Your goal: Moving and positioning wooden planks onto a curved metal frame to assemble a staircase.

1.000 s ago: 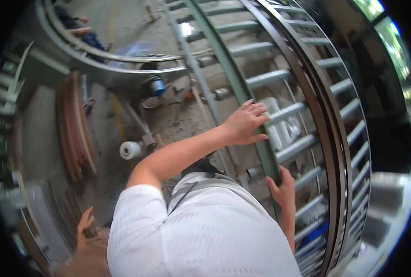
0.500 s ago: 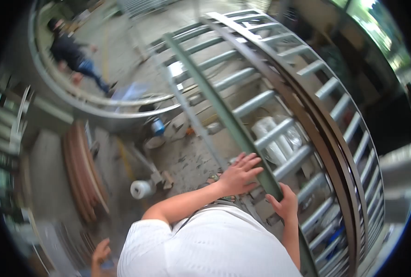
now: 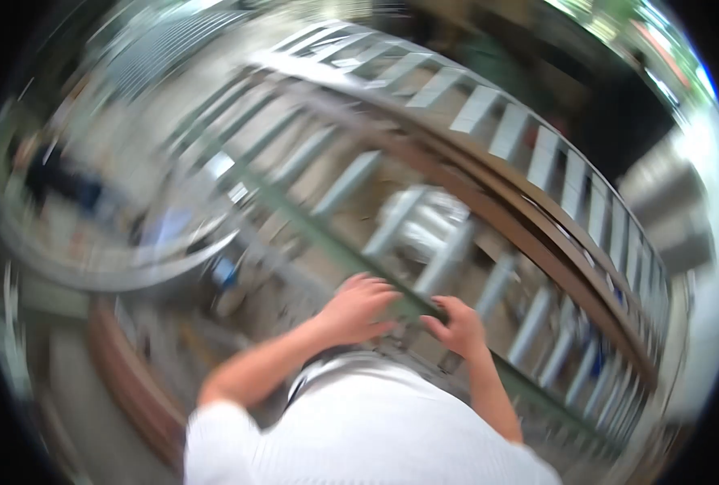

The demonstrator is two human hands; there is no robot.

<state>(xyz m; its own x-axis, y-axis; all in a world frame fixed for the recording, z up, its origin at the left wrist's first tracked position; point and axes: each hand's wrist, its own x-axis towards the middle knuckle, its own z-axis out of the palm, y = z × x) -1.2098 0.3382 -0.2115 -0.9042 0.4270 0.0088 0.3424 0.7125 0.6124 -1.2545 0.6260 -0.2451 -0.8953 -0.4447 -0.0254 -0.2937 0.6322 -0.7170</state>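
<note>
A long green bar (image 3: 311, 222) runs slantwise across the grey rungs of a metal rack (image 3: 350, 182) in front of me. My left hand (image 3: 359, 311) lies at the bar's near edge, its fingers stretched out and somewhat apart. Close to its right, my right hand (image 3: 458, 323) has its thumb on the near side of the bar and its fingers bent over the top. Motion blur softens both hands, and the grip of the fingertips is partly hidden. Beyond the bar, long brown curved strips (image 3: 489, 190) rest on the same rungs.
Clear-wrapped bundles (image 3: 424, 222) show beneath the rungs. A large curved pale metal ring (image 3: 109, 279) stands at the left, with a blurred person in dark clothes (image 3: 60, 174) beyond it. Reddish-brown curved pieces (image 3: 133, 384) stand at lower left.
The view has swung, so the rack and bar lie more crosswise. My hands are closer together along the bar. Another person's hand at the lower left has gone out of view.
</note>
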